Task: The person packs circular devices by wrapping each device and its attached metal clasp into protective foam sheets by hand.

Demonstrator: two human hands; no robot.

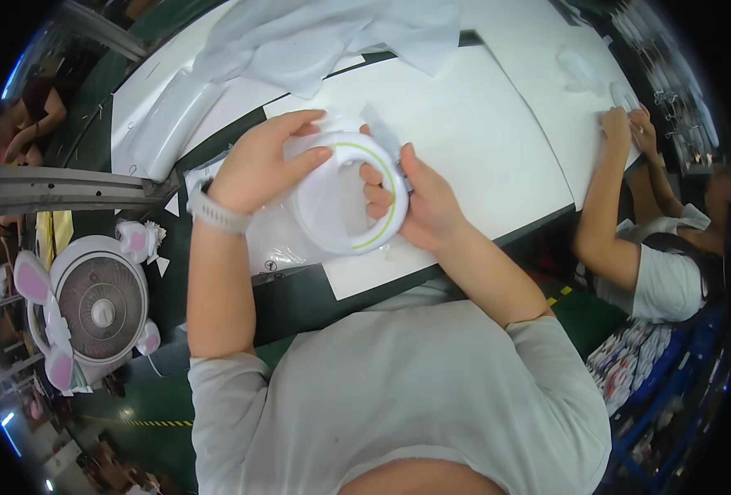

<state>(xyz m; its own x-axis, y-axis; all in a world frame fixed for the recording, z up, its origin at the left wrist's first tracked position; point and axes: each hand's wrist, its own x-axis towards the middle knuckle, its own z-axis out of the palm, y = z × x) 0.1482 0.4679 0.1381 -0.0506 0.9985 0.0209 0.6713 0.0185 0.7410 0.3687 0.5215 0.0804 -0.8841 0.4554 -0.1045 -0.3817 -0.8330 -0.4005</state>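
Over the white sheets [481,124], the white ring [365,239] could slip or snag the clear bag [279,235] if the right hand [427,202], fingers curled through it, loosens — the half-open left hand's [270,161] hold is unclear.

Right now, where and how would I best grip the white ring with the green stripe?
Probably by the right side of the white ring, coming from the right with the right hand: fingers curled through the hole, thumb outside. The open middle gives the fingers room, and that side faces away from the left hand, whose thumb lies at the upper left edge.
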